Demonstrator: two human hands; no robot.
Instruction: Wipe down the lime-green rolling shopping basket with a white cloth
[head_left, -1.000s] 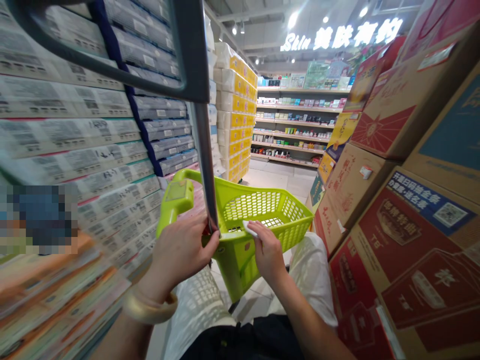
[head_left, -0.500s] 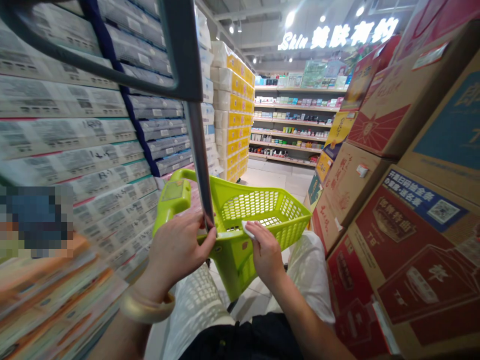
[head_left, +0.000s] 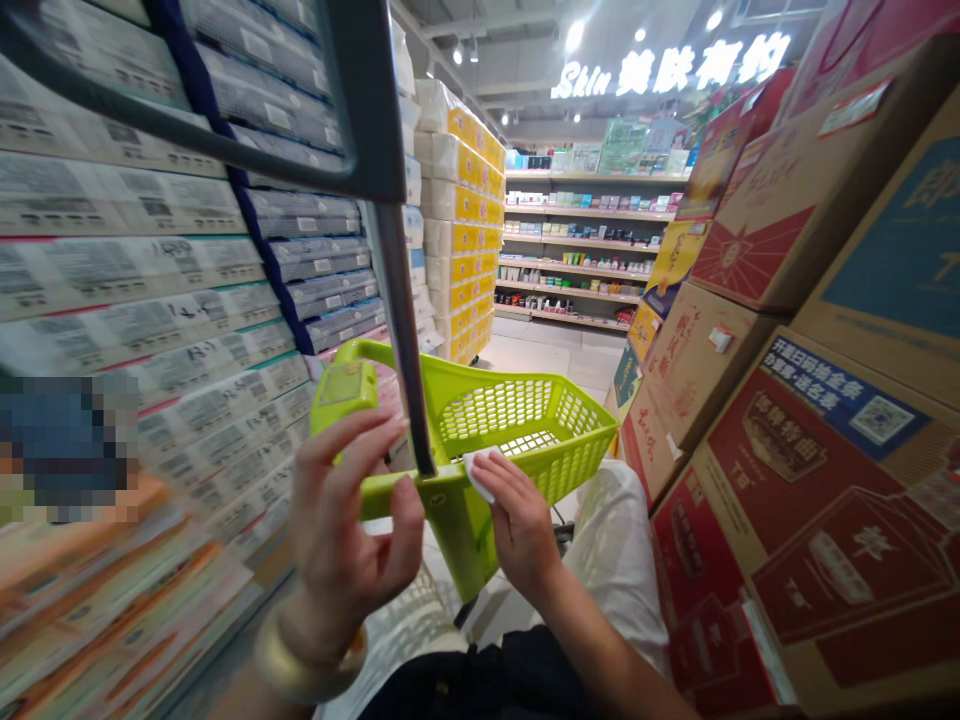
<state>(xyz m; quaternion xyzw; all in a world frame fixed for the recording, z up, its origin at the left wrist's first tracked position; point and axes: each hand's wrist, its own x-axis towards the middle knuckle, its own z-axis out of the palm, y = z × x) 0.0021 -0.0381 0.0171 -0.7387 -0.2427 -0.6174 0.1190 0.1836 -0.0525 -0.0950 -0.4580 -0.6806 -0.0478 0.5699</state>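
A green plastic shopping basket with perforated sides is in front of me. From its near end rises a metal pole, topped by a dark grey handle. My right hand presses a folded white wipe against the near rim, just right of the pole's foot. Left of the pole, my left hand is raised with fingers apart and nothing visible in it. A gold-coloured bangle circles that wrist.
Stacked wrapped packages line the left side. Cardboard cartons are piled close on the right. Ahead are yellow-and-white packs and shelves of small goods. My white-trousered knee is beside the basket.
My left hand has come away from the pole's foot, its fingers spreading. My right hand and the wipe have slid slightly left along the rim.
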